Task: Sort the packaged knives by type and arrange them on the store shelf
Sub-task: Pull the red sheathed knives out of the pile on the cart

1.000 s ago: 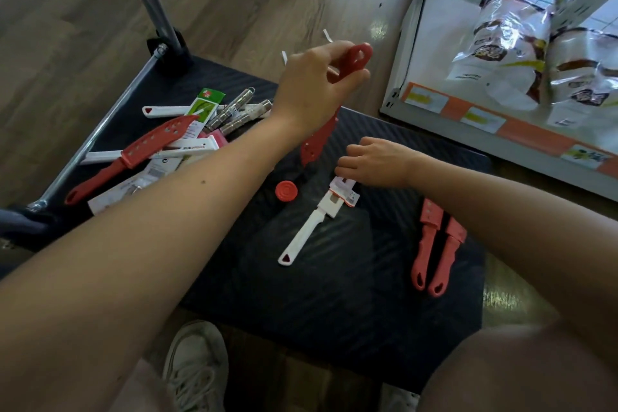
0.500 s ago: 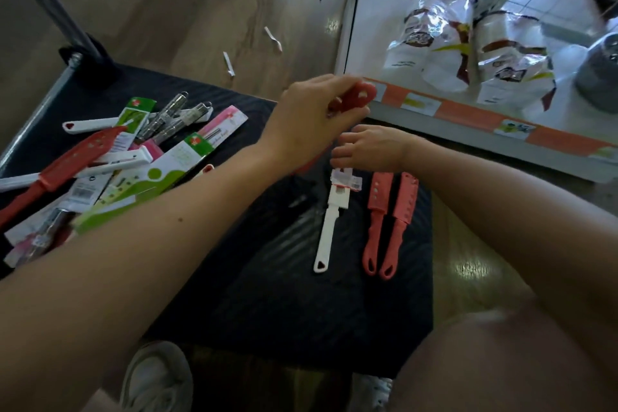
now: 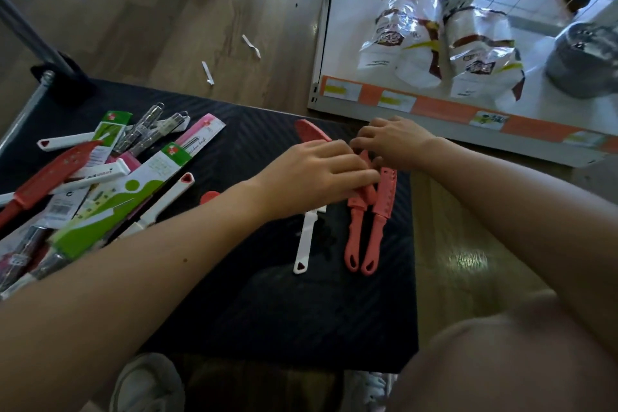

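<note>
A black ribbed bench (image 3: 267,311) is seen from above, nearest the viewer, crossed by two bare forearms. Just short of the hands, a white knife (image 3: 306,244) and two salmon knives (image 3: 383,207) are laid side by side, handles pointing back toward the viewer.

The left hand (image 3: 317,174) is pressed low over a red knife (image 3: 311,131), bent fingers closed across its sheath. Only the rounded tip is shown beyond the knuckles, and a short piece past the fingertips against the salmon pair. The right hand (image 3: 394,142) is set just beyond, fingers curled down at the top ends of the same knives; whether anything is pinched cannot be told.

A second ago the red knife was held in the air; it has now been brought down beside the salmon pair. The red-toned group is judged to be growing to three, with sorting under way.

Well left of the left hand, a mixed pile (image 3: 100,184) of carded and loose knives is left unsorted. Beyond the right hand, the store shelf (image 3: 434,110) is seen with two food bags (image 3: 401,33) and a grey pot (image 3: 585,57); no knives are placed there yet.
</note>
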